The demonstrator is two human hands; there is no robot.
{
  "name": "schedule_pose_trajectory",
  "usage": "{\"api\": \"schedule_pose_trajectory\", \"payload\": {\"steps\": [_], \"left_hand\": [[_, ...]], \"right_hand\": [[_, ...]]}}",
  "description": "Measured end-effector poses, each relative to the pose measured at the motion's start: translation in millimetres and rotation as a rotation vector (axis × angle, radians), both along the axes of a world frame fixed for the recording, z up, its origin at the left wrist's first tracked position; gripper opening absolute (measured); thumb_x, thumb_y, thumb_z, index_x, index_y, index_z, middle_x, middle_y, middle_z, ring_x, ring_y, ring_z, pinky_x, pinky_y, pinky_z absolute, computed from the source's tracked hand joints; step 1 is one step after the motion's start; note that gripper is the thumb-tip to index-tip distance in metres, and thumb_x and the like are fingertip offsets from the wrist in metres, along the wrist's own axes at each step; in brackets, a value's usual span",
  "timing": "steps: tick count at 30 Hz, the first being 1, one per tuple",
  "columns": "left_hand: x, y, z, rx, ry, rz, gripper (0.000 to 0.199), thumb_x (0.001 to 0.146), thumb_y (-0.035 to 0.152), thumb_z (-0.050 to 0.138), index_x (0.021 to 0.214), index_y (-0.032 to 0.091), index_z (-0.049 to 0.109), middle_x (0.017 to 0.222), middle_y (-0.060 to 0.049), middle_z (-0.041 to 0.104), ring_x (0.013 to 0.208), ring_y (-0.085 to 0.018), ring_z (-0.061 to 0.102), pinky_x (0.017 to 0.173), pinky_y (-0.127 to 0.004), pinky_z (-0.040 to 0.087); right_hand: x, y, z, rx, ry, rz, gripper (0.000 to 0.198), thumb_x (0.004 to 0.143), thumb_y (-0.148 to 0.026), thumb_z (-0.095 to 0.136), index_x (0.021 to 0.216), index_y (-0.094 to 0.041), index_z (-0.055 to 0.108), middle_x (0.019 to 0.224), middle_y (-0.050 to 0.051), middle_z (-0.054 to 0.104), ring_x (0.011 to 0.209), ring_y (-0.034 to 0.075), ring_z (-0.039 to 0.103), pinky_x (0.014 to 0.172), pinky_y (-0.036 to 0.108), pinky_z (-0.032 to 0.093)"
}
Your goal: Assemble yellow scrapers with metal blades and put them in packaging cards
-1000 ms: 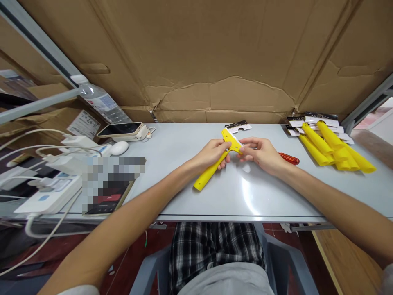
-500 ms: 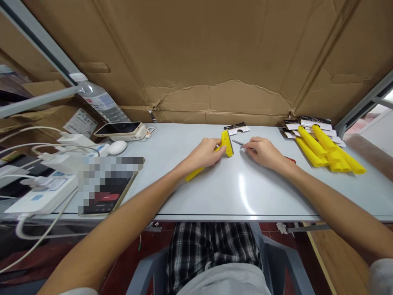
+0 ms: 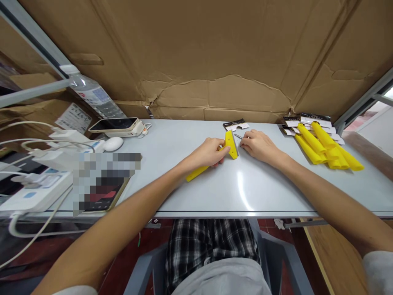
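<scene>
My left hand (image 3: 211, 152) is closed around a yellow scraper (image 3: 231, 145), with the wide head sticking out past the thumb and the handle end showing below the wrist. A dark metal strip runs along the head's right edge. Just right of it, my right hand (image 3: 258, 144) pinches a thin grey metal shaft, which looks like a screwdriver (image 3: 237, 136). Its tip is close to the scraper head; whether they touch I cannot tell. The rest of the screwdriver is hidden by my hand.
A black-and-white card (image 3: 236, 125) lies behind the scraper. Several yellow handles (image 3: 330, 149) with cards are piled at right. At left are a phone (image 3: 115, 125), a white mouse (image 3: 113, 144), a power strip (image 3: 46, 192) with cables and a bottle (image 3: 92, 92). Cardboard (image 3: 215, 53) walls the back.
The scraper head has shifted slightly right and turned a little. My right hand has moved slightly left and up, bringing the screwdriver tip closer to the head. The view has shifted slightly.
</scene>
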State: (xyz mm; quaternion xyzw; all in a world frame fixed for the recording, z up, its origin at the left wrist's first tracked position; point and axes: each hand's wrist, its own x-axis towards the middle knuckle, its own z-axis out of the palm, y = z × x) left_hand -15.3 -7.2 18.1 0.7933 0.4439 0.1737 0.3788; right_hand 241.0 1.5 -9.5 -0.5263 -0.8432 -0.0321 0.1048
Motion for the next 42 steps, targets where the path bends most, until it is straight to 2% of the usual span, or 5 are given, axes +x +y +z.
{"api": "schedule_pose_trajectory", "payload": {"steps": [7, 15, 22, 30, 42], "left_hand": [[2, -4, -1.3, -0.077, -0.045, -0.074, 0.024, 0.102, 0.036, 0.052, 0.097, 0.018, 0.068, 0.074, -0.006, 0.076, 0.047, -0.014, 0.063, 0.049, -0.027, 0.049], [3, -10, -0.4, -0.069, -0.058, -0.078, 0.023, 0.103, 0.036, 0.054, 0.089, 0.020, 0.063, 0.075, -0.006, 0.076, 0.046, -0.013, 0.063, 0.049, -0.027, 0.051], [5, -10, -2.7, -0.024, -0.041, -0.065, 0.023, 0.103, 0.036, 0.055, 0.090, 0.020, 0.064, 0.074, -0.006, 0.077, 0.046, -0.014, 0.063, 0.048, -0.028, 0.048], [6, -13, -0.4, -0.080, -0.091, -0.112, 0.022, 0.103, 0.034, 0.056, 0.095, 0.018, 0.069, 0.075, -0.007, 0.077, 0.047, -0.013, 0.063, 0.049, -0.027, 0.048], [13, -31, 9.3, -0.115, -0.149, -0.094, 0.019, 0.103, 0.027, 0.057, 0.087, 0.019, 0.063, 0.072, -0.005, 0.075, 0.046, -0.011, 0.061, 0.047, -0.025, 0.046]], "right_hand": [[9, -4, 1, 0.025, 0.357, 0.008, 0.026, 0.099, -0.032, 0.055, 0.104, -0.016, 0.075, 0.114, 0.010, 0.069, 0.106, 0.016, 0.059, 0.097, 0.032, 0.045], [-19, -33, 9, -0.012, 0.742, 0.038, 0.032, 0.098, -0.045, 0.061, 0.095, -0.015, 0.072, 0.111, 0.009, 0.069, 0.100, 0.011, 0.062, 0.080, 0.024, 0.051], [-23, -33, 2, 0.004, 0.783, 0.059, 0.033, 0.098, -0.046, 0.061, 0.097, -0.015, 0.072, 0.110, 0.011, 0.069, 0.099, 0.012, 0.062, 0.079, 0.023, 0.054], [-23, -39, 7, 0.293, 0.668, 0.164, 0.022, 0.099, -0.037, 0.061, 0.099, -0.019, 0.074, 0.110, 0.010, 0.066, 0.103, 0.013, 0.062, 0.084, 0.029, 0.057], [-27, -44, 7, 0.390, 0.627, 0.157, 0.015, 0.098, -0.034, 0.064, 0.098, -0.021, 0.072, 0.110, 0.010, 0.065, 0.104, 0.014, 0.061, 0.093, 0.035, 0.057]]}}
